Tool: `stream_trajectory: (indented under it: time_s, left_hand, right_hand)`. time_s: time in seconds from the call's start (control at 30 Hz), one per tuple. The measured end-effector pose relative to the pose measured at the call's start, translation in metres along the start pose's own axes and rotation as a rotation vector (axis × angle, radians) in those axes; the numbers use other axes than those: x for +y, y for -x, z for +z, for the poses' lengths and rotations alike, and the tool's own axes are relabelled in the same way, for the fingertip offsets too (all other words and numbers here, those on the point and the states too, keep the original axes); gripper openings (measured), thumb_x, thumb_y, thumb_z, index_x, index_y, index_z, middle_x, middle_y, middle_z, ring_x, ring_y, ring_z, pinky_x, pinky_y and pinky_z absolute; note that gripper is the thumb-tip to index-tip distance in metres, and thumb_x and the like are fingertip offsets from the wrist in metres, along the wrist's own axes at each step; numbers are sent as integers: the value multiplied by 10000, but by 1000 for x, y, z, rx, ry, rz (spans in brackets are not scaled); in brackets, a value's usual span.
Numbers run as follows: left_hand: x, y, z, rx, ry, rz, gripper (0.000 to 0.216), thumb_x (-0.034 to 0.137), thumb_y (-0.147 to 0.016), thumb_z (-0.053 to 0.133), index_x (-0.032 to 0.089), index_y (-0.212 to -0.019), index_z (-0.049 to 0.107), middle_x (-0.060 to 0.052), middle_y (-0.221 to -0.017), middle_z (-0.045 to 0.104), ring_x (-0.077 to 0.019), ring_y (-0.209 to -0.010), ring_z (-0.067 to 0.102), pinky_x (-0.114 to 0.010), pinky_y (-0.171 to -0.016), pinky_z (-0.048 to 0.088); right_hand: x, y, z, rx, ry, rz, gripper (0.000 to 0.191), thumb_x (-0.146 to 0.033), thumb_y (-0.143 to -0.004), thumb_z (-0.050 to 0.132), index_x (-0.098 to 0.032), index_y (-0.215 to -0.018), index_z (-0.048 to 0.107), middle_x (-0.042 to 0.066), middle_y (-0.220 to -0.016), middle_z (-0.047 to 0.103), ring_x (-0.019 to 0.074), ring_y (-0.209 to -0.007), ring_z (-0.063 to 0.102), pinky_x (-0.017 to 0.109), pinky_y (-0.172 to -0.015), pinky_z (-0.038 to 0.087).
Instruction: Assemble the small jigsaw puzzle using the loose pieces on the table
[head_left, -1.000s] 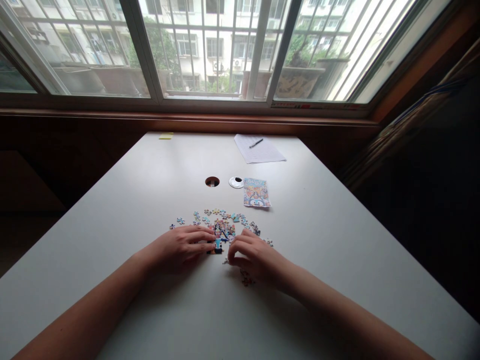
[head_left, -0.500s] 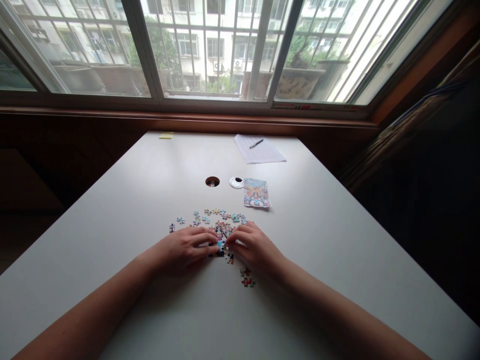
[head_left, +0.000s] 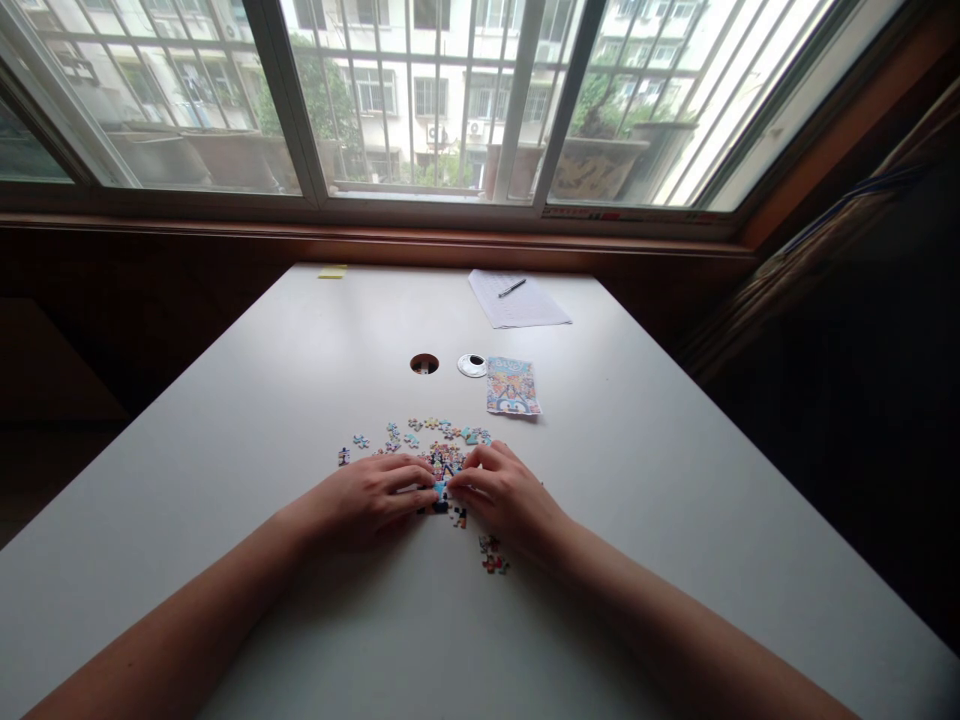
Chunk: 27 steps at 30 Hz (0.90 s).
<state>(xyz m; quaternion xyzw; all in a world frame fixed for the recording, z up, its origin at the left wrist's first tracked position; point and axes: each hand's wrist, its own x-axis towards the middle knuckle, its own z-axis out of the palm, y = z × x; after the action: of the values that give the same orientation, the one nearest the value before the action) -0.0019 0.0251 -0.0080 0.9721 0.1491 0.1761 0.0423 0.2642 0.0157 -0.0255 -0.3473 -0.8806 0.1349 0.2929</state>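
A small patch of joined jigsaw pieces (head_left: 444,470) lies on the white table (head_left: 300,400), with several loose pieces (head_left: 409,435) scattered behind it and a few more pieces (head_left: 491,555) nearer me. My left hand (head_left: 367,497) rests palm down, fingers stretched toward the joined patch and touching its left side. My right hand (head_left: 506,495) has its fingers curled and pinched together at the patch's right side, fingertips meeting those of the left. What the right fingers pinch is too small to see.
A colourful picture card (head_left: 513,386) lies behind the pieces, beside a white cap (head_left: 472,365) and a round cable hole (head_left: 424,363). A sheet of paper (head_left: 525,305) with a pen (head_left: 512,287) and a yellow note (head_left: 332,271) sit near the window ledge.
My right hand has moved up and left from the pieces nearest me to the joined patch, uncovering those pieces. The left hand has barely shifted.
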Motion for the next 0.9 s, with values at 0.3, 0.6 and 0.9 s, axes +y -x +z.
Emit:
stream_trajectory:
  time_s: [0.3, 0.6, 0.9]
  left_hand:
    - [3, -3, 2, -36, -17, -41, 473, 144, -986, 541, 239, -1448, 508, -98, -1243, 659, -243, -1251, 571, -405, -1085, 510]
    - [5, -4, 3, -34, -49, -51, 402, 176, -1015, 532, 237, -1412, 544, -99, -1222, 659, -245, -1200, 582, -418, -1052, 514]
    - [5, -5, 3, -32, -49, -63, 392, 177, -1018, 520, 244, -1404, 551, -95, -1213, 660, -244, -1184, 582, -421, -1035, 517]
  right_hand:
    - [9, 4, -14, 80, 1, 78, 122, -176, -978, 629, -240, -996, 732, 59, -911, 679, 216, -870, 568, 352, -798, 496]
    - [6, 7, -15, -5, -5, 107, 34, -210, -929, 710, -239, -940, 724, 48, -939, 679, 219, -908, 560, 353, -834, 478]
    - [0, 0, -9, -42, -5, 203, 82, -219, -879, 768, -238, -907, 693, 36, -927, 658, 226, -923, 538, 360, -852, 463]
